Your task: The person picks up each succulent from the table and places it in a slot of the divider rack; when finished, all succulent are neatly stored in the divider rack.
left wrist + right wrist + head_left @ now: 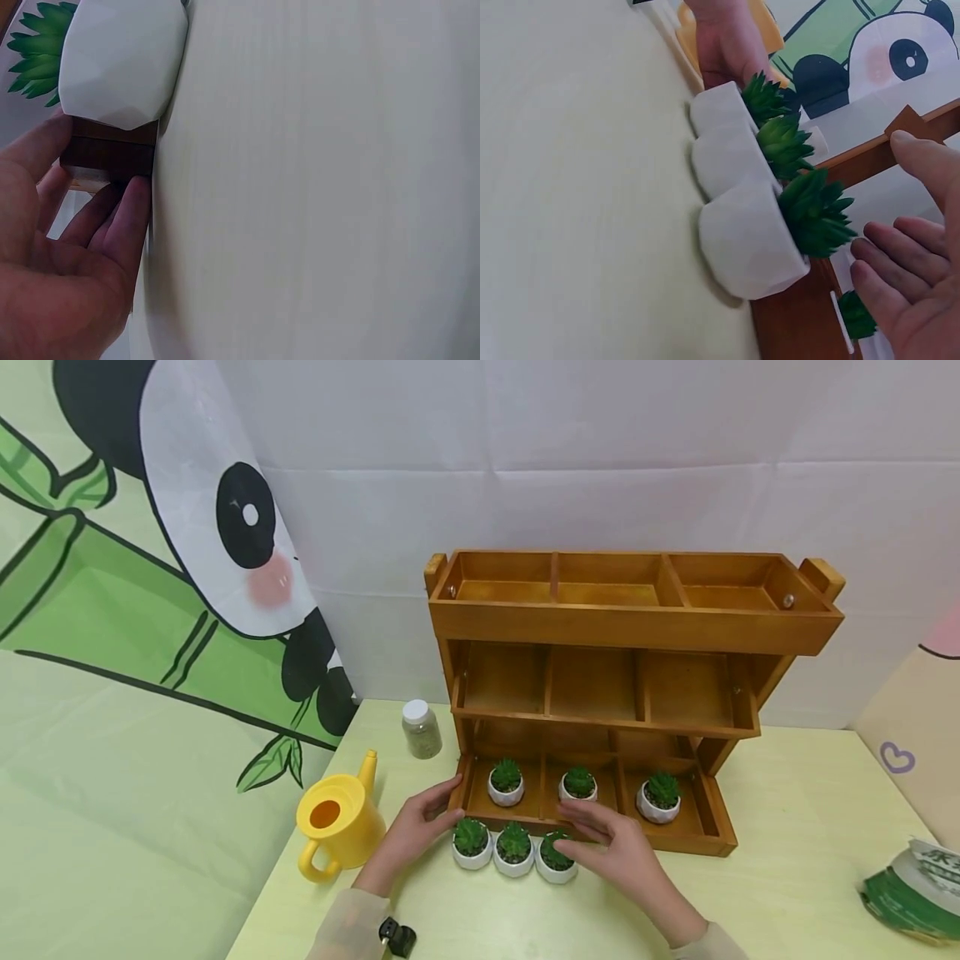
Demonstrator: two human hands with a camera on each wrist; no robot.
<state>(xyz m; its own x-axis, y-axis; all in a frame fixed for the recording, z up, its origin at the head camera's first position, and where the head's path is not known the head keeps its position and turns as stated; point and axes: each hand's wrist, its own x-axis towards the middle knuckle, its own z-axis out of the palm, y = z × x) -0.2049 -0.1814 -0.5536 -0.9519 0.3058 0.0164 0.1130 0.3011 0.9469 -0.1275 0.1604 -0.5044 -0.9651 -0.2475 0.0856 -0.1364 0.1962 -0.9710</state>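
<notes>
My left hand (417, 825) is at the front left corner of a brown wooden three-tier shelf (592, 631), its thumb and fingertips resting around the corner. In the left wrist view a white pot with a green succulent (124, 64) stands right beside the thumb. My right hand (617, 847) hovers over the shelf's front edge with fingers spread and nothing held. Its fingers overlap the middle potted succulent (578, 783) on the bottom tier. Its thumb overlaps the right one (556, 857) of three potted succulents lined up before the shelf.
More potted succulents sit in the bottom tier's left (506, 782) and right (659, 797) compartments. A yellow watering can (342, 822) and a lidded jar (422, 729) stand to the left. A green-and-white bag (917, 893) lies at the far right. A small black object (397, 937) lies near my left wrist.
</notes>
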